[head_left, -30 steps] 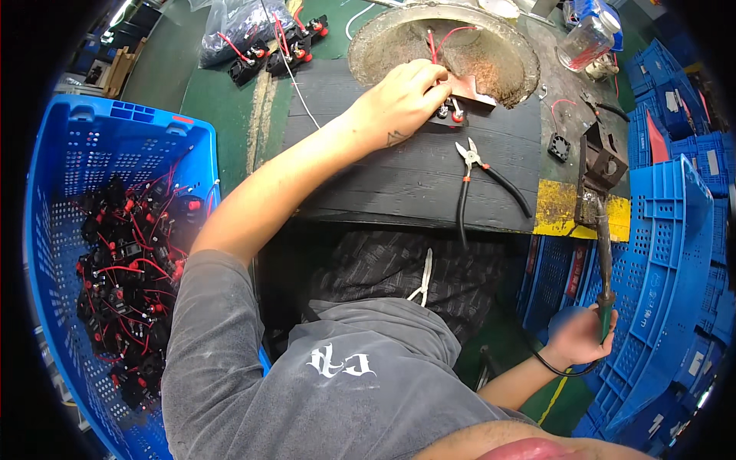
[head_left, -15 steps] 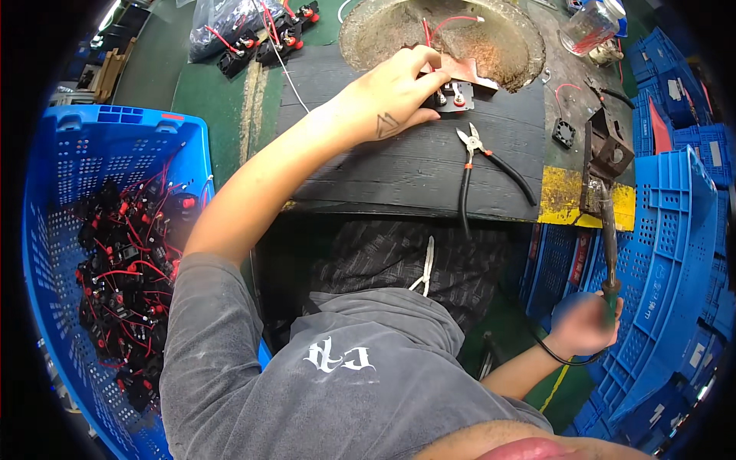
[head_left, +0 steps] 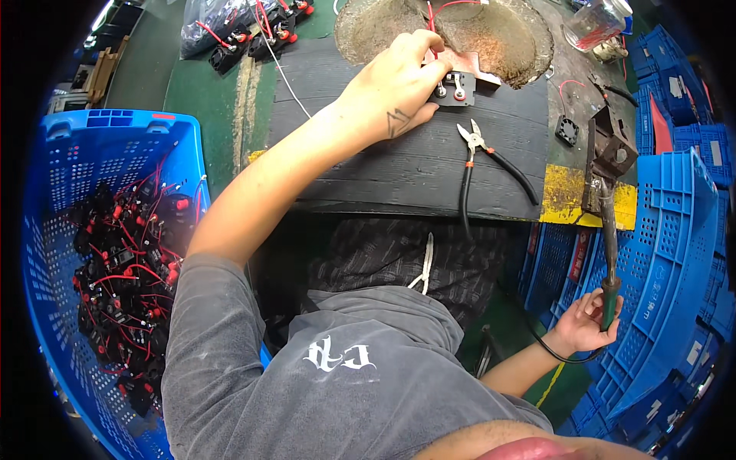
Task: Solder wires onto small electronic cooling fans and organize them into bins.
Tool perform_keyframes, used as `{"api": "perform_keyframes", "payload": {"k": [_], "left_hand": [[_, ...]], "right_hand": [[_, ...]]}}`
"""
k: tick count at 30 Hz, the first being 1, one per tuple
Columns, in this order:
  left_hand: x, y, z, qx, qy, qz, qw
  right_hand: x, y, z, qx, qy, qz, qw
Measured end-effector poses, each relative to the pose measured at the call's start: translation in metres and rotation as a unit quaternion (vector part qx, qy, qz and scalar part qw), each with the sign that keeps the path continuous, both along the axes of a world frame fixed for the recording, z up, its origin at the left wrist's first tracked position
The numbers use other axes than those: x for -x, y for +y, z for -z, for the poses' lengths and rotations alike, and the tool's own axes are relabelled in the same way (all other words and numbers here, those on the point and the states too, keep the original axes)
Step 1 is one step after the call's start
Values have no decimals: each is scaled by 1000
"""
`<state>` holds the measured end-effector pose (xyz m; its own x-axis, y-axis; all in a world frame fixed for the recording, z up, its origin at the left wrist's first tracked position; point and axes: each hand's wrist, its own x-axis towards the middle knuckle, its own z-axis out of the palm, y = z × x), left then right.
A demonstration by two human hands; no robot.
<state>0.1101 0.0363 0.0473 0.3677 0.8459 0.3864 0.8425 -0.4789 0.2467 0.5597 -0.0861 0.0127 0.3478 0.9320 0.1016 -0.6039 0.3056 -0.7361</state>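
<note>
My left hand [head_left: 399, 84] reaches over the black work mat. Its thumb and fingers are closed in a pinch around a red wire [head_left: 431, 17], beside a small black part [head_left: 458, 90] with two metal terminals; the exact grip is partly hidden. This part lies against a copper-coloured plate [head_left: 464, 63] at the rim of a crusted round basin [head_left: 529, 65]. Low on the right, my right hand [head_left: 584, 323] has its fingers and thumb curled at the green handle of a soldering iron [head_left: 610, 305]. The iron's shaft runs up into a rusty metal stand [head_left: 611, 149].
Open cutting pliers [head_left: 475, 146] lie on the mat. At left stands a blue crate [head_left: 123, 126] full of black parts with red wires. More such parts [head_left: 226, 55] lie at the back left. A small black fan [head_left: 566, 130], a jar [head_left: 598, 24] and blue crates [head_left: 663, 222] are at right.
My left hand and the black part have shifted slightly, and the part's face tilts more into view. My right hand, blurred before, now shows distinct fingers at the handle.
</note>
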Motion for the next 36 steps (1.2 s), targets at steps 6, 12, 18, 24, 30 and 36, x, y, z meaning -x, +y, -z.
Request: {"api": "perform_keyframes", "payload": {"k": [6,12,18,24,30,36], "left_hand": [[-3,1,4,-7,29,-23,999],[-10,4,1,-15,39,-43,998],[-13,3,-4,-10,39,-61,997],[-11,10,1,-12,62,-46,997],[1,22,5,-26,-18,8,999],[2,23,3,-14,-17,31,999]], "right_hand": [[-4,4,4,-37,12,-71,997],[0,7,4,-27,8,-71,997],[9,7,-1,18,-9,-4,1000],[5,8,2,22,-7,-15,1000],[7,9,2,10,-5,-33,999],[7,10,3,5,-6,-42,999]]}}
